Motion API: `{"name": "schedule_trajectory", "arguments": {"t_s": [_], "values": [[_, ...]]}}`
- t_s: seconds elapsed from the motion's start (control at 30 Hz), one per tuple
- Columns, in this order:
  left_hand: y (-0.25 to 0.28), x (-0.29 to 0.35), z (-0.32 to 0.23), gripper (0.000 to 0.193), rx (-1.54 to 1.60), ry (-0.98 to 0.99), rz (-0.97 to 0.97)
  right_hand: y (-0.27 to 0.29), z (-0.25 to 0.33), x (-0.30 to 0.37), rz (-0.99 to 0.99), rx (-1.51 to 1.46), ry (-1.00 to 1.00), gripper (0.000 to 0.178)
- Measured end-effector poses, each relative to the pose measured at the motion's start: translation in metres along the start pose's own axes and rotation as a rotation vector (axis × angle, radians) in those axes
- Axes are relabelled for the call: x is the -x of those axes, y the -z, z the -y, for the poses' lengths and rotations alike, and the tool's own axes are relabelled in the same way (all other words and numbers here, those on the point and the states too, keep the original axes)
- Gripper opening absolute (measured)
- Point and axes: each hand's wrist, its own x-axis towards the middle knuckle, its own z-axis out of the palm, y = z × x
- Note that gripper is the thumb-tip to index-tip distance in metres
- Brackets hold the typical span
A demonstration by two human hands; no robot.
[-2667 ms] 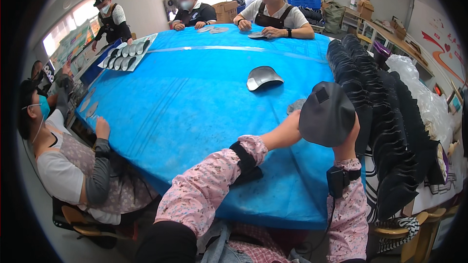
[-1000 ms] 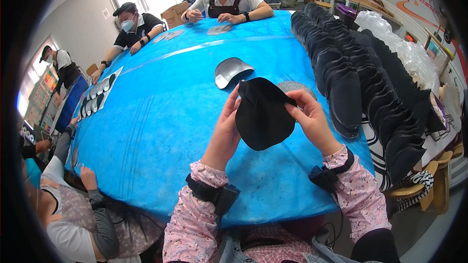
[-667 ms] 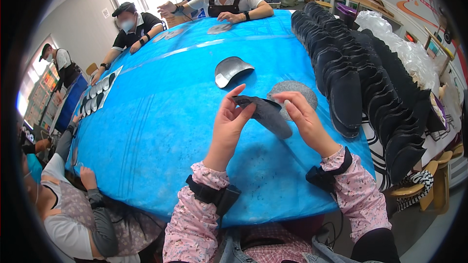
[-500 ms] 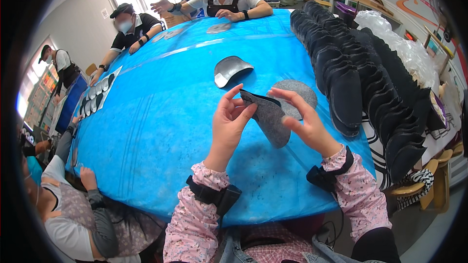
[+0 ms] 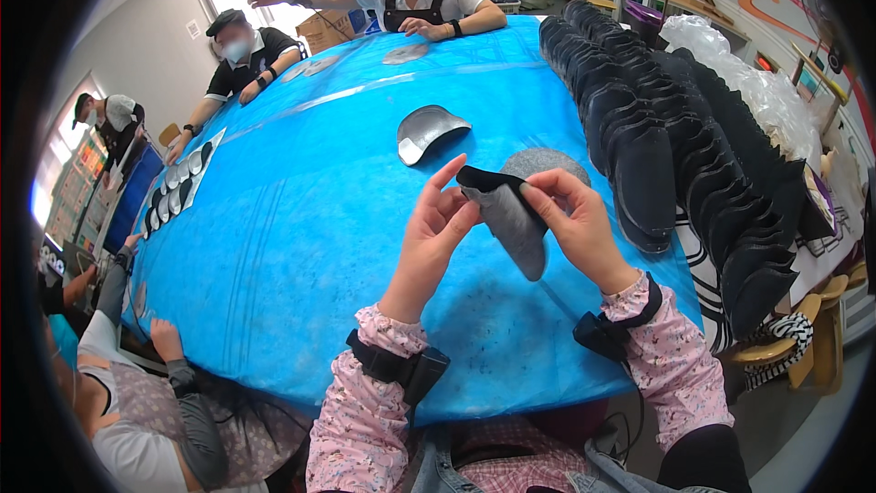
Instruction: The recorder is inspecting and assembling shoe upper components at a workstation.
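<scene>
Between both hands, above the table, is a curved grey felt piece (image 5: 516,236) with a black inner face. My left hand (image 5: 429,246) pinches its upper left corner between thumb and fingers. At the upper right edge, my right hand (image 5: 578,226) also pinches it, thumb underneath. The piece is bent so that the black side shows along its top, and its rounded end hangs downward. A flat, rounded grey felt piece (image 5: 549,161) lies on the table behind my right hand, partly covered by it. Farther off lies an arched shiny grey-and-black piece (image 5: 429,132).
Blue sheeting covers the table (image 5: 301,246). Long overlapping rows of black curved pieces (image 5: 639,155) line the right side, beside clear plastic wrap (image 5: 730,73). A board with small pieces (image 5: 181,184) is at the left edge. Several people sit or stand around the far and left sides.
My right hand has moved in and closed from loosely spread fingers onto the felt piece's upper edge. The piece has turned, and more of its black side shows.
</scene>
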Motion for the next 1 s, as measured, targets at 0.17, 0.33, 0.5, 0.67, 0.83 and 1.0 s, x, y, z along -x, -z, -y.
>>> {"name": "schedule_trajectory", "arguments": {"t_s": [0.17, 0.33, 0.5, 0.67, 0.83, 1.0], "values": [[0.000, -0.001, -0.003, 0.050, 0.043, -0.006, -0.053, 0.004, -0.001, -0.001, 0.043, -0.179, -0.046, 0.019], [0.007, 0.000, -0.003, 0.045, 0.287, 0.097, -0.050, 0.000, -0.002, -0.002, 0.049, -0.175, 0.003, 0.020], [0.003, 0.000, 0.002, 0.048, 0.163, 0.030, -0.109, 0.004, -0.006, -0.003, 0.047, -0.195, 0.170, 0.019], [0.004, -0.003, 0.005, 0.052, 0.118, -0.001, -0.112, 0.002, -0.003, 0.000, 0.074, -0.178, 0.124, 0.039], [0.004, -0.003, 0.011, 0.054, 0.037, -0.120, -0.172, -0.002, 0.003, 0.005, 0.130, 0.111, 0.068, 0.055], [0.006, -0.002, 0.011, 0.056, 0.009, -0.111, -0.197, -0.006, 0.007, 0.005, 0.079, 0.136, 0.051, 0.036]]}}
